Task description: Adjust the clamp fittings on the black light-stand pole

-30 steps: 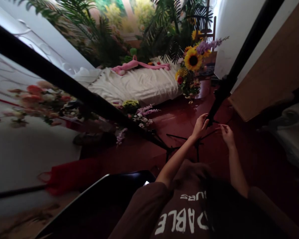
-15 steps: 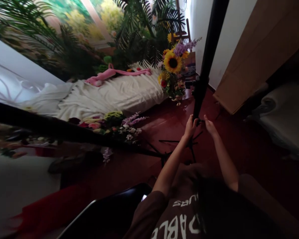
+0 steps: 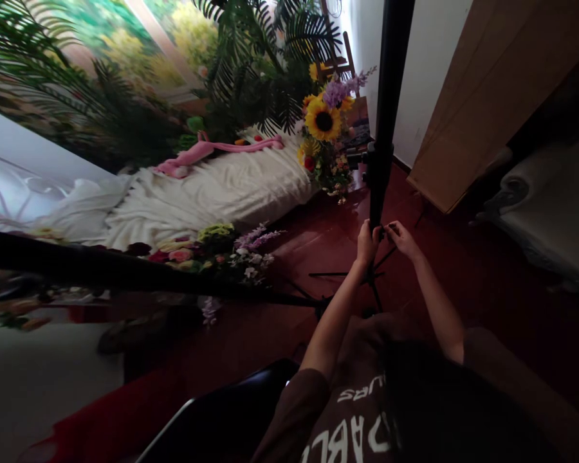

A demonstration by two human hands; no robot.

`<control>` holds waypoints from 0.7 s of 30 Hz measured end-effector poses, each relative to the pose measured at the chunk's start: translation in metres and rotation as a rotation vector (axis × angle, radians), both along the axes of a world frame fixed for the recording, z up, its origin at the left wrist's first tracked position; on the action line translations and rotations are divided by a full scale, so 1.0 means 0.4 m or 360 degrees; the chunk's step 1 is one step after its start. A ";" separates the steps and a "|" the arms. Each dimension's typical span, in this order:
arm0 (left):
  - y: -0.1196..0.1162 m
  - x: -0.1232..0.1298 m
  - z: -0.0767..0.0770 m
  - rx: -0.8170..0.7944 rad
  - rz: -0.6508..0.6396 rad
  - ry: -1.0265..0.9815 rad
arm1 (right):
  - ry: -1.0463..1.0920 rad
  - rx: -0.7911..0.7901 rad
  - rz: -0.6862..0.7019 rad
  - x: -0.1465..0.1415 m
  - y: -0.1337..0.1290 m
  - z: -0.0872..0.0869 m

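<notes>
A black light stand (image 3: 380, 180) rises in front of me, its pole leaning slightly right toward the top of the view. My left hand (image 3: 367, 244) is wrapped round the lower pole. Just to the right, the fingers of my right hand (image 3: 401, 238) pinch a small dark knob on the stand's side, mostly hidden by the fingertips. Higher on the pole sits a clamp collar (image 3: 367, 157) with a knob pointing left. Below my hands, the thin legs (image 3: 328, 274) are spread over the floor.
A second black pole (image 3: 125, 269) crosses from the left edge. Beyond it are flowers (image 3: 251, 257) and a white-draped bench (image 3: 222, 186) with a pink plush toy (image 3: 193, 154). Sunflowers (image 3: 323, 122) stand by the bench's end. A brown board (image 3: 444, 161) leans at right.
My right hand has closed from spread fingers to a pinch at the knob. My left hand keeps its hold on the pole. The view has shifted slightly.
</notes>
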State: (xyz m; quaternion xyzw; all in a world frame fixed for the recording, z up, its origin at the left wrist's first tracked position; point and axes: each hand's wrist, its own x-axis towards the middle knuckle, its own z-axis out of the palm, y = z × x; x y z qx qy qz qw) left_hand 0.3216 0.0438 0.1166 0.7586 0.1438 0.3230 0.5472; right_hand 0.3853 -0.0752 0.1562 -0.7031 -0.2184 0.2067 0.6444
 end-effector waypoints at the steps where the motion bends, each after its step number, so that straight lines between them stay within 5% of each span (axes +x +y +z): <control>1: 0.000 0.000 0.000 0.0001 0.0002 0.0000 | -0.0045 0.0024 -0.0003 0.004 -0.003 -0.005; 10: -0.001 -0.005 0.010 0.0024 -0.0008 -0.0051 | -0.0038 0.0130 0.0141 0.057 -0.045 -0.023; 21: -0.004 -0.006 0.009 -0.0024 -0.0012 -0.0042 | -0.0343 0.0156 -0.0020 0.039 -0.032 -0.034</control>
